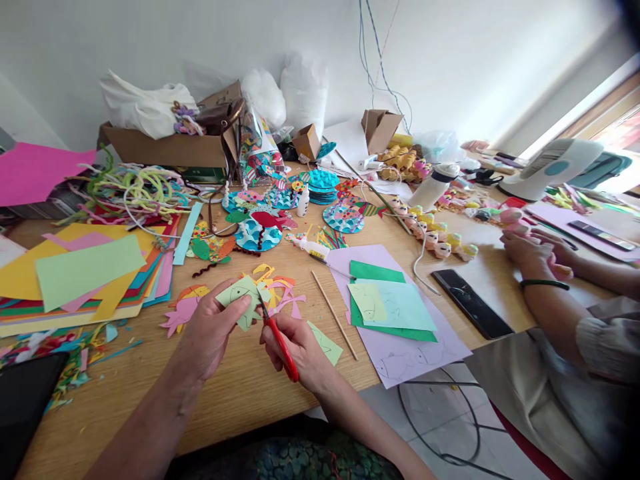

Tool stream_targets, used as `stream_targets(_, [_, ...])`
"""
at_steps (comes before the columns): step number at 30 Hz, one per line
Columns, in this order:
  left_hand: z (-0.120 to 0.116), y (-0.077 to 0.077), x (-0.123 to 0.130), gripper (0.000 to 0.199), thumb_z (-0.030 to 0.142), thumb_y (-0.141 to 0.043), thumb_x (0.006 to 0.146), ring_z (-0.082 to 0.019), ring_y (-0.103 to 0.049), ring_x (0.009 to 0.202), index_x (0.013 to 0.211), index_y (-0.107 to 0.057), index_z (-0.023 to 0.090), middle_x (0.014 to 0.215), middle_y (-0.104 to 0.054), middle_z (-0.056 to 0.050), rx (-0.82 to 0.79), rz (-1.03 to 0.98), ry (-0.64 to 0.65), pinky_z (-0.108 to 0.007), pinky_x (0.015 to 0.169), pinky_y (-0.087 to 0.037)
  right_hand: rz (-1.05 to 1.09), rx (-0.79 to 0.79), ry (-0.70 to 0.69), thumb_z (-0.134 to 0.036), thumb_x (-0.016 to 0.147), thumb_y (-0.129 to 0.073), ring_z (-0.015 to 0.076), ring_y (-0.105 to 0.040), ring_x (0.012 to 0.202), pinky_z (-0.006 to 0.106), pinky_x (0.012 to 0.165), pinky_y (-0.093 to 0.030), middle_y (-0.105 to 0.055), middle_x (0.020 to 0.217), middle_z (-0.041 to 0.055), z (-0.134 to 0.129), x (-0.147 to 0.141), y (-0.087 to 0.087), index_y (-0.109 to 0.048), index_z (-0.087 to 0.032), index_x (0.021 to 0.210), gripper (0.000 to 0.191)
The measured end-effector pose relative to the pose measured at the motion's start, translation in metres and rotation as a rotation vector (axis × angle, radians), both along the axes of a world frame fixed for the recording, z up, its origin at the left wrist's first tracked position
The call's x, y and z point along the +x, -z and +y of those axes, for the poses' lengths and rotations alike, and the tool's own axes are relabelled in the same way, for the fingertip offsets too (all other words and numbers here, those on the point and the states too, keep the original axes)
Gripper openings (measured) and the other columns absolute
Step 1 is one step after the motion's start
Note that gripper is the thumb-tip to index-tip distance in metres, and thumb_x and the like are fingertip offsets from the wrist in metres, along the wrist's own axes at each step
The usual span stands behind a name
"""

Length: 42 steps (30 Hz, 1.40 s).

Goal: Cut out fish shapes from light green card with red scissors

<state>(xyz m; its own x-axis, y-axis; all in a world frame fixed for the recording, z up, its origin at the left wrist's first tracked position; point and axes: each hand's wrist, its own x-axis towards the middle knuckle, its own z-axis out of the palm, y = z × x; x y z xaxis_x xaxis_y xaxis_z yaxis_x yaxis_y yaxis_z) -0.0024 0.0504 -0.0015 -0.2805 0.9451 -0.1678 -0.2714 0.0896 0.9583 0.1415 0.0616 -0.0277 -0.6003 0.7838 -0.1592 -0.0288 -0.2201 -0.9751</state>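
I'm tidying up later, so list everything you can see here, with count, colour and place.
Fish-drawn paper: one, pale green, left hand
Scissors: one, red-handled, right hand
Stick: one, light wood, right of scissors
Lilac sheet: one, under green and pale blue paper
Phones: two, dark, right side
Paper stack: many, mixed colours, left
Pipe cleaners: many, mostly green, back left
Open box: one, brown, by wall
Decorated discs: several, blue, centre
Bottle: one, white, dark band, back right
Small figures: many, yellow and pink, right of centre
Smaller clutter: uncountable
Neighbour's hands: two, far right
Left hand, right hand: bare, front centre
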Motion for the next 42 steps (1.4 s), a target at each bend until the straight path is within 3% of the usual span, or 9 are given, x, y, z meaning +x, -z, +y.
stream_targets(20, [-0.001,0.002,-0.005,0.017,0.026,-0.070,0.064,-0.014,-0.061,0.056,0.077,-0.067,0.016,0.061,-0.068,0.002,-0.030,0.016,0.038,-0.024,0.059,-0.048,-0.025,-0.007,-0.031,-0.042,0.079,-0.056,0.0056,-0.030,0.043,0.020,0.041,-0.023,-0.035,0.048,-0.0074,0.001,0.003,0.004,-0.044,-0.018,0.060,0.033])
stream_targets(26, [-0.001,0.002,-0.008,0.009,0.025,-0.067,0.067,-0.014,-0.058,0.057,0.066,-0.067,0.016,0.057,-0.066,0.001,-0.022,0.068,0.075,-0.024,0.058,-0.046,-0.048,-0.009,-0.037,-0.043,0.078,-0.058,0.0057,-0.030,0.044,0.020,0.042,-0.022,-0.035,0.049,-0.0070,0.001,0.005,0.002,-0.042,-0.018,0.058,0.035])
stream_targets(42, [-0.001,-0.010,-0.007,0.012,0.027,-0.068,0.062,-0.013,-0.056,0.052,0.062,-0.065,0.016,0.053,-0.063,0.001,-0.060,0.080,0.094,-0.023,0.051,-0.045,-0.127,0.050,-0.088,-0.042,0.080,-0.054,0.0067,-0.028,0.048,0.021,0.044,-0.020,-0.032,0.052,-0.0063,0.003,0.010,-0.003,-0.043,-0.018,0.061,0.032])
